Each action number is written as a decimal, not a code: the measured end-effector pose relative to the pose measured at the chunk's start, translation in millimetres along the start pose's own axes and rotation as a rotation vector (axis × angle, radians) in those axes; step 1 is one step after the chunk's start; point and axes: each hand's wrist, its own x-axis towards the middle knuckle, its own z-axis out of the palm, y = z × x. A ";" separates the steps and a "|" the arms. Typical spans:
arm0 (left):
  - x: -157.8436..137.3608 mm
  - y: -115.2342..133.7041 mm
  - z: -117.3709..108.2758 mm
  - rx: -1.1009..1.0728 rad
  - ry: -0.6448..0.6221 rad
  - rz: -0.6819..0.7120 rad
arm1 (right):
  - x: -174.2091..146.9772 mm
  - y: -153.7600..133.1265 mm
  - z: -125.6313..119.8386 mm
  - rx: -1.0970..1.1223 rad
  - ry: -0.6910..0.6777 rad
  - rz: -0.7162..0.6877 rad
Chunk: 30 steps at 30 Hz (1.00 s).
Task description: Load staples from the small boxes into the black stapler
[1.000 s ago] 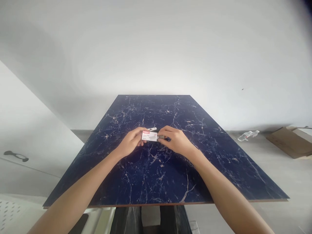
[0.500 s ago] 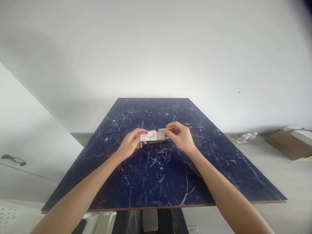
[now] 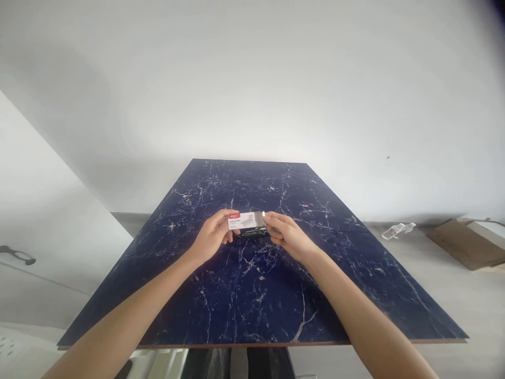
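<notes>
The staple box [image 3: 239, 221], as I took it to be from the grey strip printed on its white face, hung between the person's two hands over the blue marbled table [image 3: 252, 295]. It was about midway between the left and right edges and well in from the near edge. To my eye the work was only partly along: the box's right end looked opened, with a pale grey inner part showing past the printed face, but I could see nothing that had come out of it. What it held, I could not tell. Judging by that, the opening was done or close to it, and the contents were left to deal with.

The left hand [image 3: 213, 231] gripped the box's left end, thumb in front and fingers bent round behind. The right hand [image 3: 288, 234] was at the opposite end, its thumb and forefinger pinching the pale edge there, the other fingers curled below. Both forearms came in from the near edge and slanted inward, wrists lifted slightly. Just below the box, partly covered by it, was a dark, glossy object [image 3: 251, 232], perhaps a stapler, too hidden for me to be sure.
</notes>
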 end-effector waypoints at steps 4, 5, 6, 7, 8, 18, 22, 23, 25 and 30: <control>-2.8 1.2 2.8 0.054 -0.031 0.014 | -1.6 2.6 5.9 -0.057 0.035 -0.024; -3.5 1.7 3.6 0.067 -0.037 0.016 | -1.5 3.1 5.6 -0.053 0.045 -0.021; -4.3 2.1 4.2 0.079 -0.042 0.018 | -1.3 3.6 5.1 -0.041 0.046 -0.012; -5.0 2.4 4.8 0.088 -0.048 0.020 | -1.0 4.2 4.6 -0.022 0.038 0.000; -5.7 2.5 5.2 0.092 -0.054 0.020 | -0.7 4.9 4.1 0.002 0.019 0.012; -9.9 10.3 5.9 0.111 -0.142 0.027 | 2.6 12.5 -0.4 0.033 -0.135 0.057; -11.2 11.9 11.2 0.257 -0.135 0.051 | -2.2 4.0 -2.5 -0.158 -0.157 -0.007; -11.7 11.2 12.5 0.310 -0.144 0.050 | -3.9 0.4 -3.3 -0.205 -0.179 -0.030; -12.8 9.4 15.2 0.453 -0.175 0.061 | -6.6 -7.0 -7.4 -0.340 -0.251 -0.071; -15.3 6.1 22.5 0.875 -0.314 0.162 | 1.8 -11.6 -39.6 -0.790 0.253 -0.134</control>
